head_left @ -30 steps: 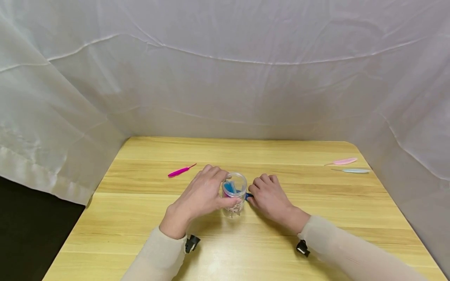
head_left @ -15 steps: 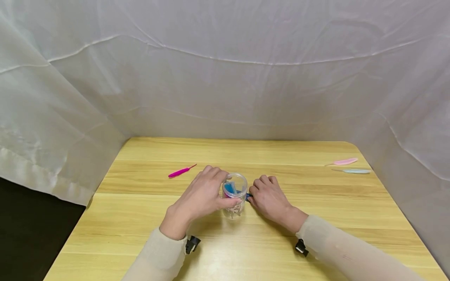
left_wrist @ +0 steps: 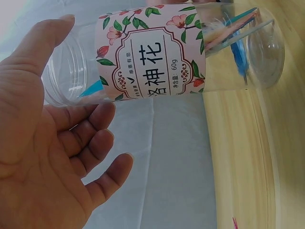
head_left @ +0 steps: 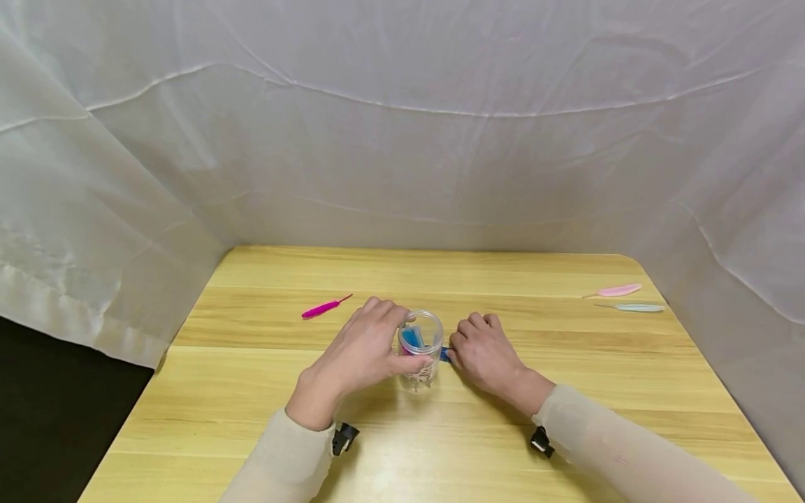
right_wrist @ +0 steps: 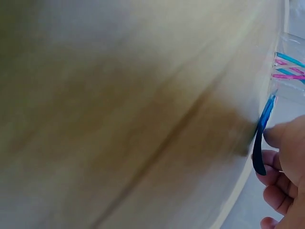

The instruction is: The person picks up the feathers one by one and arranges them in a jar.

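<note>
A clear plastic jar (head_left: 420, 349) with a flowered label (left_wrist: 150, 57) stands near the middle of the wooden table (head_left: 264, 412). It holds blue and pink feather-shaped picks (left_wrist: 233, 33). My left hand (head_left: 365, 349) is wrapped round the jar, thumb in front and fingers behind. Just right of the jar, my right hand (head_left: 481, 353) lies low on the table and pinches a dark blue feather pick (right_wrist: 261, 138) (head_left: 444, 353) with thumb and fingertips. The pick's tip is next to the jar's wall.
A magenta pick (head_left: 323, 306) lies on the table to the left behind the jar. A pale pink pick (head_left: 616, 289) and a pale blue pick (head_left: 635, 307) lie near the far right edge. White cloth (head_left: 402, 140) hangs behind and on both sides.
My right hand has shifted very slightly on the table beside the jar. The left hand and the jar have stayed put.
</note>
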